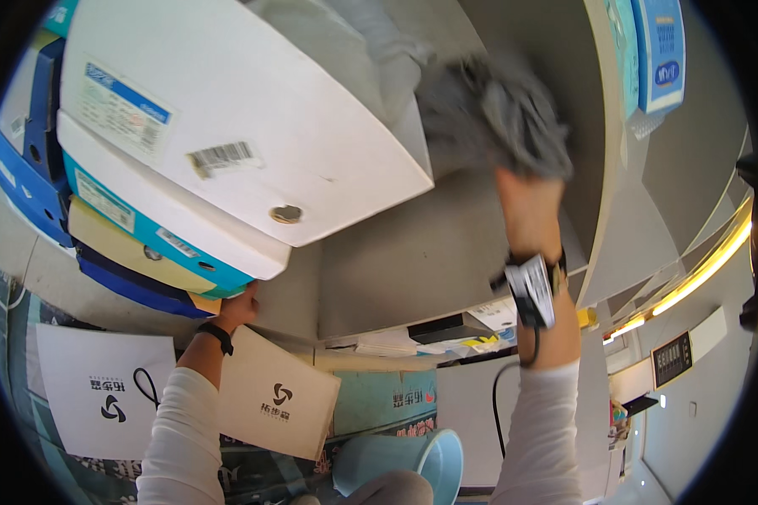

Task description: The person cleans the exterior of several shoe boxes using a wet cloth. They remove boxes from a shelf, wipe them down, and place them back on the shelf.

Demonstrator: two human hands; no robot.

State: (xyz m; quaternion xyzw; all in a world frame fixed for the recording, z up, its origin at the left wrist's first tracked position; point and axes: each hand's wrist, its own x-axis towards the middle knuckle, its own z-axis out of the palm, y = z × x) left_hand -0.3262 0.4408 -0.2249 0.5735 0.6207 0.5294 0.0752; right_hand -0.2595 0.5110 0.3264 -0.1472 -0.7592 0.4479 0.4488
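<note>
My right hand, mostly hidden, is wrapped in a blurred dark grey cloth (521, 120) over the brown shelf surface (410, 265), with the bare wrist showing below it. A small device with a black cable is strapped to that wrist. To the left, my left hand (240, 307) touches the lower corner of a stack of shoe boxes; its fingertips are hidden. The stack has a teal box (145, 233), a yellowish one and a dark blue one. Above them is a large white box (246, 113) with a round hole, labels and pale wrapping at its open side.
White paper bags (278, 391) with black logos stand below the boxes. A light blue bucket (442, 467) is near my knee. Papers and a black item lie in a lower compartment (436, 331). Blue packages (660, 57) sit beyond the curved shelf edge at upper right.
</note>
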